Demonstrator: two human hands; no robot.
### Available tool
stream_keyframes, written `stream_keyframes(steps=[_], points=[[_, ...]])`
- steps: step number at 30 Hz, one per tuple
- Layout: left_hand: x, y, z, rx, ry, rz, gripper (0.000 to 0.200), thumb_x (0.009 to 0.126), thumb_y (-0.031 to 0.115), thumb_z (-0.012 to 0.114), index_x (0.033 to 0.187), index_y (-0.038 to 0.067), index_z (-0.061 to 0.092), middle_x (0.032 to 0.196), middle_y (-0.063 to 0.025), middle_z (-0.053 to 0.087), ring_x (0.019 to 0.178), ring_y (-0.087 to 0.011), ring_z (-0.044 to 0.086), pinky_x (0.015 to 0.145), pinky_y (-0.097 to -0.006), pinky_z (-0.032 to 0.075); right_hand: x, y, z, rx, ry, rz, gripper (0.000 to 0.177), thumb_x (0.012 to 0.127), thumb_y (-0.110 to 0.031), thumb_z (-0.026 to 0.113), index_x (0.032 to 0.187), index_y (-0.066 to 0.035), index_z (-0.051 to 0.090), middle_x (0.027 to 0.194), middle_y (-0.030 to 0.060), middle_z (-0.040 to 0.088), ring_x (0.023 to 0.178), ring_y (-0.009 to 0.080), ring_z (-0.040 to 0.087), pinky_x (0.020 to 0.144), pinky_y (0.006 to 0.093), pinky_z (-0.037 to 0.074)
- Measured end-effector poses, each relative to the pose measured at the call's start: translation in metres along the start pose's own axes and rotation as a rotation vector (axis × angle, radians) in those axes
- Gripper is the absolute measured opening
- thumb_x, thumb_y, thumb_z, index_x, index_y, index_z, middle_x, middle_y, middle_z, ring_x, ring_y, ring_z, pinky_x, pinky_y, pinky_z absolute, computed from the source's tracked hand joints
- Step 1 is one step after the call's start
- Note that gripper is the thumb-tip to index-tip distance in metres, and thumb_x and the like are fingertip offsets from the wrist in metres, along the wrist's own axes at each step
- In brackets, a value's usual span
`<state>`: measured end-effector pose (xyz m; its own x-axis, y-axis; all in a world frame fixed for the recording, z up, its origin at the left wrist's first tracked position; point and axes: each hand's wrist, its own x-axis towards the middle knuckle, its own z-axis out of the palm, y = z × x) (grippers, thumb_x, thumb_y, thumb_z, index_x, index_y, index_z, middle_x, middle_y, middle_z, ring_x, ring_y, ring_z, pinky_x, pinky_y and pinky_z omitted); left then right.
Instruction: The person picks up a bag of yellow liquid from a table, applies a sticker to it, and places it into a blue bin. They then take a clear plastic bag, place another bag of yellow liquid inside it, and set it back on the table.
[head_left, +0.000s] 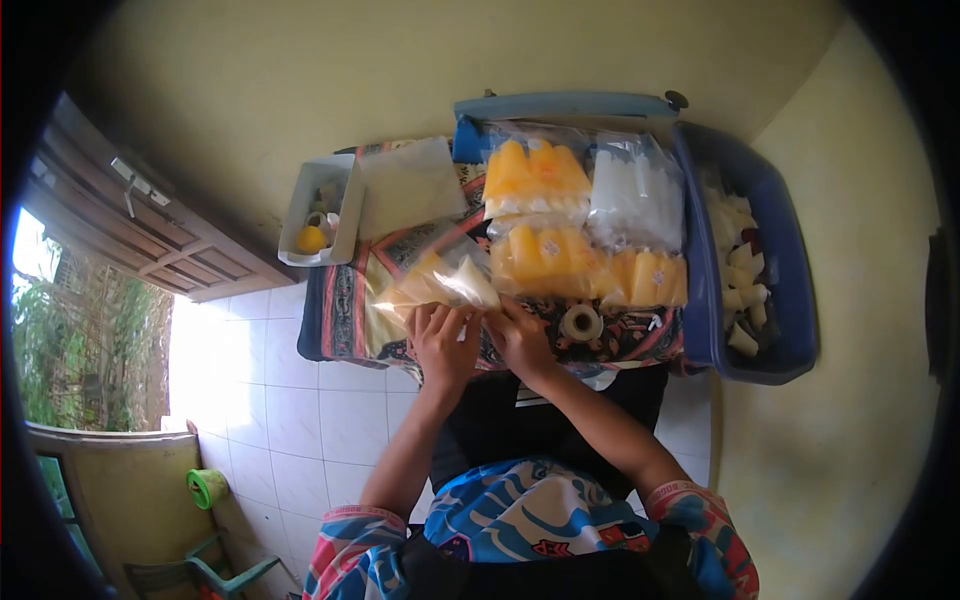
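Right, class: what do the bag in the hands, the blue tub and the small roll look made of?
The bag, pinched by left hand and right hand: thin clear plastic film, glossy, crinkled, orange contents showing through. The tub: hard plastic, probably, smooth moulded rim. The roll: likely tape, pale with a hollow core; too small to be sure.

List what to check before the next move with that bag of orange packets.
1. Grip of the left hand on the bag: ok.
2. Grip of the right hand closed on the bag's near end: cannot tell.
3. Mouth of the bag sealed: cannot tell.
4. Bag resting on the patterned cloth: ok.
5. The tape roll lying close beside the right hand: ok.
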<state>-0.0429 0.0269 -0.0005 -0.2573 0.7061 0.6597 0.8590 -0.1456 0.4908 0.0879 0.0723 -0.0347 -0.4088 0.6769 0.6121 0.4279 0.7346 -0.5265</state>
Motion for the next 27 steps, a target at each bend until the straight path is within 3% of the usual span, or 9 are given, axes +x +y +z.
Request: stream_keyframes(steps=[5,8,11,17,19,21,23,24,27], points=[[-0.001,0.001,-0.001,-0.003,0.015,0.001,0.011,0.073,0.015,0.079,0.077,0.011,0.069,0.072,-0.0015,0.062,0.081,-0.0235,0.058,0.084,-0.0380,0.041,0.013,0.023,0.031,-0.160,-0.059,-0.106,0.022,0.079,-0.004,0.064,0.101,0.002,0.062,0.094,0.0198,0.062,0.082,0.0335,0.066,0.067,0.0406,0.055],[-0.006,0.001,0.000,-0.014,-0.006,0.018,0.011,0.073,0.015,0.079,0.077,0.011,0.069,0.073,-0.0017,0.062,0.081,-0.0235,0.058,0.085,-0.0386,0.042,0.029,0.013,0.027,0.000,-0.215,0.158,0.029,0.085,-0.008,0.060,0.113,-0.002,0.058,0.089,0.0203,0.063,0.078,0.0362,0.064,0.066,0.0444,0.050],[-0.007,0.001,0.000,-0.036,-0.017,0.015,0.010,0.072,0.013,0.078,0.077,0.012,0.070,0.073,-0.0018,0.062,0.081,-0.0236,0.059,0.084,-0.0386,0.043,0.034,0.024,0.040,0.010,-0.104,0.129,0.041,0.086,-0.007,0.058,0.126,-0.003,0.051,0.084,0.0202,0.062,0.080,0.0373,0.063,0.067,0.0447,0.050],[-0.013,0.001,-0.001,-0.053,-0.063,0.005,0.010,0.071,0.011,0.077,0.078,0.011,0.070,0.074,-0.0027,0.062,0.083,-0.0243,0.058,0.085,-0.0389,0.042,0.036,0.022,0.034,-0.008,-0.167,0.066,0.055,0.087,-0.019,0.057,0.137,-0.003,0.043,0.108,0.0244,0.061,0.079,0.0361,0.066,0.062,0.0442,0.053],[-0.016,0.002,-0.002,-0.046,-0.091,-0.012,0.011,0.071,0.010,0.077,0.079,0.010,0.069,0.074,-0.0035,0.062,0.083,-0.0249,0.057,0.085,-0.0389,0.042,0.035,0.025,0.042,-0.131,-0.275,0.108,0.071,0.087,-0.030,0.059,0.147,-0.004,0.033,0.129,0.0310,0.052,0.090,0.0381,0.066,0.069,0.0428,0.055],[-0.019,0.001,-0.005,-0.062,-0.114,-0.045,0.012,0.073,0.008,0.077,0.082,0.008,0.068,0.078,-0.0065,0.062,0.085,-0.0274,0.057,0.085,-0.0405,0.041,0.034,0.021,0.043,-0.170,-0.261,0.107,0.073,0.087,-0.032,0.061,0.148,-0.004,0.032,0.136,0.0346,0.045,0.102,0.0422,0.063,0.076,0.0435,0.055],[-0.029,-0.003,-0.004,-0.020,-0.052,-0.048,0.022,0.074,0.010,0.078,0.092,0.007,0.066,0.091,-0.0094,0.062,0.093,-0.0301,0.056,0.087,-0.0428,0.041,0.026,0.029,0.046,-0.118,-0.043,-0.057,0.071,0.086,-0.030,0.063,0.146,-0.003,0.035,0.134,0.0356,0.046,0.111,0.0445,0.058,0.080,0.0442,0.055],[-0.032,-0.001,-0.006,-0.015,-0.032,-0.072,0.030,0.074,0.007,0.075,0.102,0.007,0.063,0.101,-0.0130,0.059,0.101,-0.0335,0.055,0.090,-0.0454,0.040,0.023,0.029,0.044,-0.097,0.011,-0.054,0.069,0.085,-0.024,0.066,0.144,-0.005,0.038,0.134,0.0316,0.048,0.105,0.0433,0.061,0.078,0.0444,0.055],[-0.047,-0.006,-0.010,0.027,-0.040,-0.101,0.035,0.074,0.003,0.071,0.107,0.007,0.062,0.102,-0.0150,0.057,0.104,-0.0354,0.053,0.092,-0.0470,0.040,0.004,0.016,0.015,0.099,-0.027,0.181,0.051,0.085,-0.021,0.068,0.130,-0.006,0.053,0.123,0.0232,0.059,0.095,0.0391,0.066,0.074,0.0425,0.056]])
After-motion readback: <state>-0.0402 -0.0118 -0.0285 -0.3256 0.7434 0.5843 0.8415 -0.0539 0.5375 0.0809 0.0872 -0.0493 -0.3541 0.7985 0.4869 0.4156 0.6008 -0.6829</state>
